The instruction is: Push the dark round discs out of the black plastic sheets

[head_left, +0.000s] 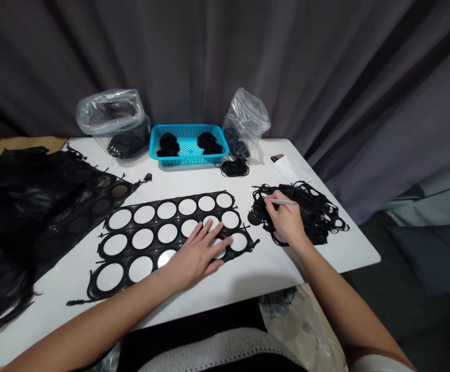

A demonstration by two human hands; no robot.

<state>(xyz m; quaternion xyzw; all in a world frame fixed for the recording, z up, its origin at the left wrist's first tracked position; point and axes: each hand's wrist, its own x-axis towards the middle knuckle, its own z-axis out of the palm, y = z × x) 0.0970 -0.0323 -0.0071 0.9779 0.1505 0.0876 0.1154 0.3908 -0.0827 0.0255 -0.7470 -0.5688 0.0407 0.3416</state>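
My left hand (199, 250) lies flat with fingers spread on a thin black sheet (137, 228) with rows of large round holes. The white table shows through the holes. My right hand (286, 219) is closed around a thin, pale, stick-like tool (285, 201); its exact kind is unclear. That hand rests at the left side of a tangled heap of black ring-holed scraps (310, 212). Its fingertips touch the heap's edge, and what lies under them is hidden.
A blue basket (188, 160) holds black bundles at the back, between two clear plastic bags (110, 126) (248, 116). Loose black rings (235, 167) lie before it. More black sheets (81, 201) pile at left. A white paper (290, 169) partly covers a phone (276, 157).
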